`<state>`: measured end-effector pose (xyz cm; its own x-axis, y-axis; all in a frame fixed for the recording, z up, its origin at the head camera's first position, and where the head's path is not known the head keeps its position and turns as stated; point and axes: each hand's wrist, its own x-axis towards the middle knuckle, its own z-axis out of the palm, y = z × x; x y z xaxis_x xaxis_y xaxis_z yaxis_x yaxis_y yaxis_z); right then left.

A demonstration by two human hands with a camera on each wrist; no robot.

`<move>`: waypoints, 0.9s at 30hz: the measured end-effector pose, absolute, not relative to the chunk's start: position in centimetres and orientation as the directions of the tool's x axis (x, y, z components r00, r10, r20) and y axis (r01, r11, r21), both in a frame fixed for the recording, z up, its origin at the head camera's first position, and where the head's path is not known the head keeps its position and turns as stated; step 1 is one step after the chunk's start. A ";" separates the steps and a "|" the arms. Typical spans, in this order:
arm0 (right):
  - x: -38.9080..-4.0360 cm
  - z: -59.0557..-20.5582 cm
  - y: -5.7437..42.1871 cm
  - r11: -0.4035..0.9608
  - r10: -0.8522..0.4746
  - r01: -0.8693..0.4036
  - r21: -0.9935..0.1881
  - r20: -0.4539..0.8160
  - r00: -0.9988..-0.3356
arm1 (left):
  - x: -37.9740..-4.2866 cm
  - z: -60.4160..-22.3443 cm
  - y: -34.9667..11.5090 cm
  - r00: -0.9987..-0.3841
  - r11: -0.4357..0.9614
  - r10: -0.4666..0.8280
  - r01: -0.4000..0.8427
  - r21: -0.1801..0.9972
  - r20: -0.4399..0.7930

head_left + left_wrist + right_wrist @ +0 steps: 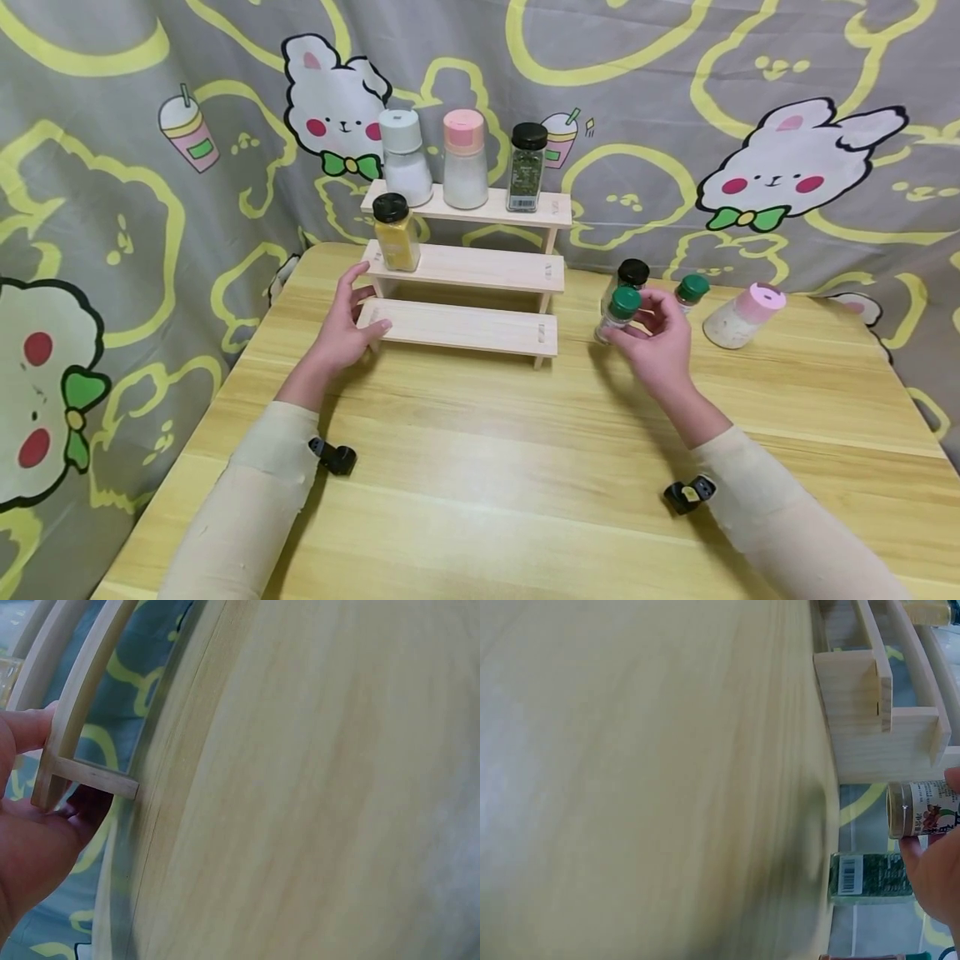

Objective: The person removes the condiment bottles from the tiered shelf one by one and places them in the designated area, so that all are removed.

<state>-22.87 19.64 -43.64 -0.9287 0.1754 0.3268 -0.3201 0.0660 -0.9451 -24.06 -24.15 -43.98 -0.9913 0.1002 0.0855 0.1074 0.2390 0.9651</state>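
Note:
A three-step wooden spice rack point(472, 327) stands at the back of the table. My left hand point(341, 329) grips the left end of its lowest shelf, thumb on top and fingers round the edge; the left wrist view shows the shelf board point(71, 712) between them. To the right of the rack, my right hand point(663, 342) pinches a small spice jar point(617, 313) with a green cap. In the right wrist view this labelled jar point(922, 810) shows its base, raised off the table. Close by stands a black-capped jar of green herbs point(870, 877).
On the top shelf are a white-capped shaker point(406, 158), a pink-capped shaker point(465, 162) and a black-capped herb jar point(527, 167). A yellow spice jar point(396, 233) occupies the middle shelf. Another green-capped jar point(692, 289) and a pink-capped shaker point(738, 319) stand right. A patterned curtain point(637, 83) hangs behind.

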 end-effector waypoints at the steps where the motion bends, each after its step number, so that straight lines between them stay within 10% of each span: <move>1: -23.0 -43.9 19.8 0.066 0.176 -0.319 -0.945 0.326 -0.929 | -23.9 -43.6 -24.0 -0.991 0.237 0.103 0.106 0.966 0.083; 27: -23.4 -46.2 22.0 0.102 0.221 -0.220 -0.970 0.237 -0.946 | -23.3 -42.6 -23.5 -0.992 0.252 0.103 0.091 0.963 0.067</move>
